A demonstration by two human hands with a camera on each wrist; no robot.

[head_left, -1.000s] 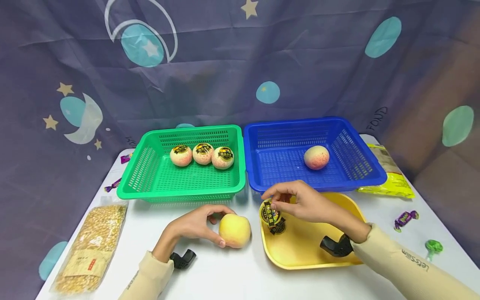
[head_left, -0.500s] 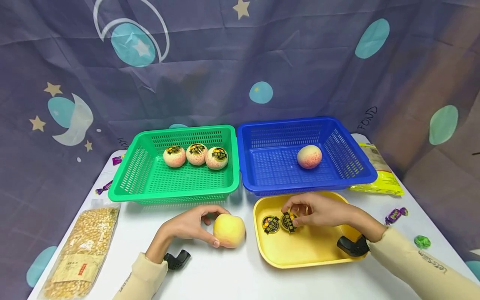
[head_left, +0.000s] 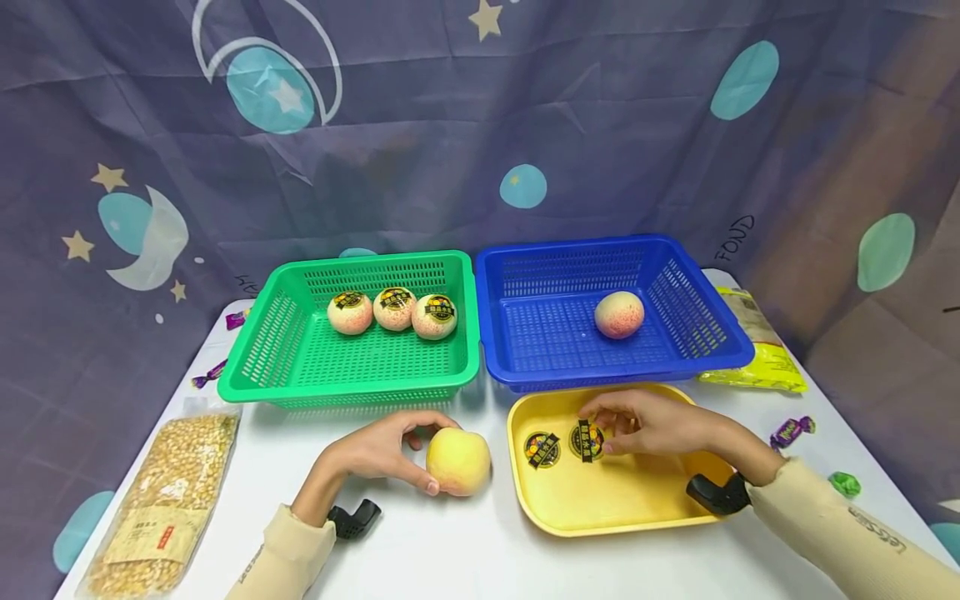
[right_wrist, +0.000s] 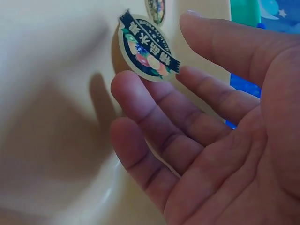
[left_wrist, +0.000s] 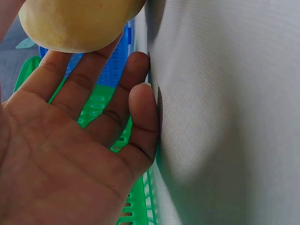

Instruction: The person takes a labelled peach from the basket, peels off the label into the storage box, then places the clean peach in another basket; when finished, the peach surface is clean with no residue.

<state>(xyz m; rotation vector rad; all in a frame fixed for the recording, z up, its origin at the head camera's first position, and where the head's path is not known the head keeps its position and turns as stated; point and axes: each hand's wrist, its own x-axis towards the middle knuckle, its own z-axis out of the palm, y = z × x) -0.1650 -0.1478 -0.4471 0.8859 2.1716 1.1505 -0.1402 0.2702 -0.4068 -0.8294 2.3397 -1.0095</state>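
My left hand (head_left: 382, 450) grips a yellow peach (head_left: 459, 462) low over the white table, thumb at the near side and fingers behind. In the left wrist view the peach (left_wrist: 75, 23) shows at the top, with the lower fingers off it. My right hand (head_left: 660, 427) hovers inside the yellow tray (head_left: 592, 521), beside a round black-and-gold fruit sticker (head_left: 587, 440). Its thumb and fingers stand apart in the right wrist view, and the sticker (right_wrist: 146, 47) lies just past the fingertips. To the left in the tray lies a second sticker (head_left: 542, 449).
Behind stand a green basket (head_left: 352, 392) with several stickered peaches (head_left: 393, 308) and a blue basket (head_left: 540, 333) with one plain peach (head_left: 619, 315). A bag of corn kernels (head_left: 161, 500) lies left. A yellow packet (head_left: 765, 358) and wrapped candies (head_left: 791, 431) lie right.
My right hand carried the sticker rightward from above the other sticker and let go of it in the tray, then drew slightly right. The left hand keeps its grip on the peach.
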